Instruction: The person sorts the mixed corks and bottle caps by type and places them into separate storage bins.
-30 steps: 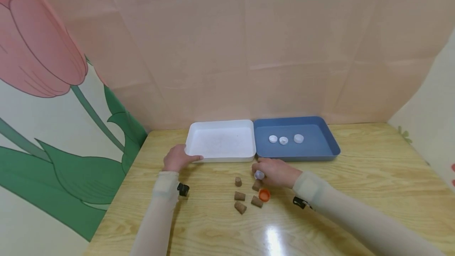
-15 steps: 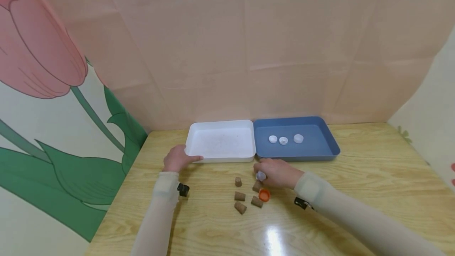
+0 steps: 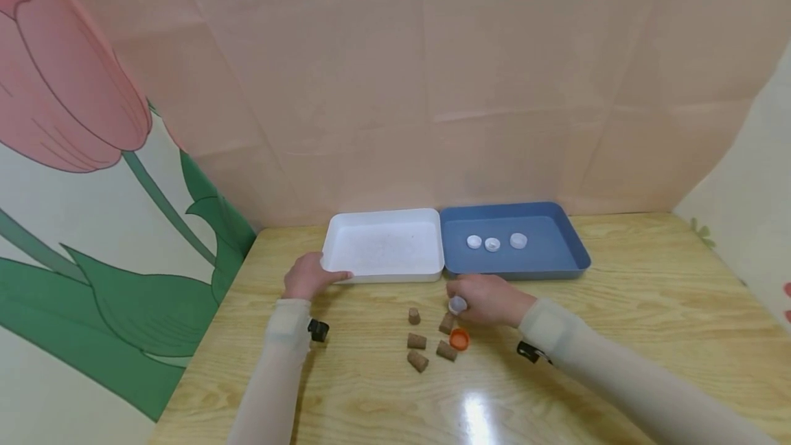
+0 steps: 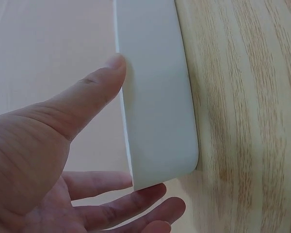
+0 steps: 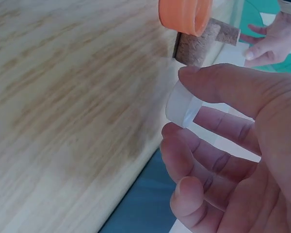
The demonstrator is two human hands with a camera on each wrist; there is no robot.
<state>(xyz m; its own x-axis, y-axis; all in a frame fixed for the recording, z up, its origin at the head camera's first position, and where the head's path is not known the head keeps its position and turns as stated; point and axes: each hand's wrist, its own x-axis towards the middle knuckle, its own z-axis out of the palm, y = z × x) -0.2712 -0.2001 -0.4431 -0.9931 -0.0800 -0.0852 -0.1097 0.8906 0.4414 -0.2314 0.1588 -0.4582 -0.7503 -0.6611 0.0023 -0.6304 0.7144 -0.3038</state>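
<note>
Pinching a white cap between thumb and fingers, the right hand holds it just above the desk, near the blue tray. The left hand grips the corner of the white tray. The pinch is only on the rim — I think the cap could slip and roll among the corks. Compared with one second ago, the cap is a little higher and more to the right.

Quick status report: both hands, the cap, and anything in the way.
Left hand holds white tray corner. Right hand pinches white cap just above table. Blue tray close ahead, path open; corks and orange cap lie nearer the person.
</note>
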